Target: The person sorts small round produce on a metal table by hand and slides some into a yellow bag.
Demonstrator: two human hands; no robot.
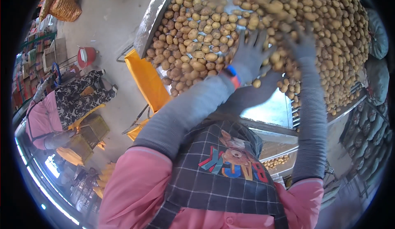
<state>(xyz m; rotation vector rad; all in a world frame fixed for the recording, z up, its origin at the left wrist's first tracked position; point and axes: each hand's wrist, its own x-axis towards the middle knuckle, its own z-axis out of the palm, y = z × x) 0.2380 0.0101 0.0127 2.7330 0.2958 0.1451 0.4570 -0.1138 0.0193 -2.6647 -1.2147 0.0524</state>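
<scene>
Loose potatoes (200, 37) cover a metal sorting table (268, 105) in front of me. My left hand (251, 54), in a grey glove, reaches over them with fingers spread and nothing gripped. A red and blue band (233, 76) circles that wrist. To its right, my right hand (304, 45), also gloved in grey, is blurred against the edge of a deep potato heap (333, 34). Its fingers look apart, touching or just above the potatoes. Several potatoes between and beyond the hands are smeared by motion. Bare shiny metal shows near my apron (222, 164).
An orange bag (148, 81) hangs at the table's left corner. Farther left, a person (46, 114) bends near yellow crates (92, 130); a red bucket (86, 57) stands on the floor. Filled sacks (378, 77) line the right side. Net bags (66, 5) lie at upper left.
</scene>
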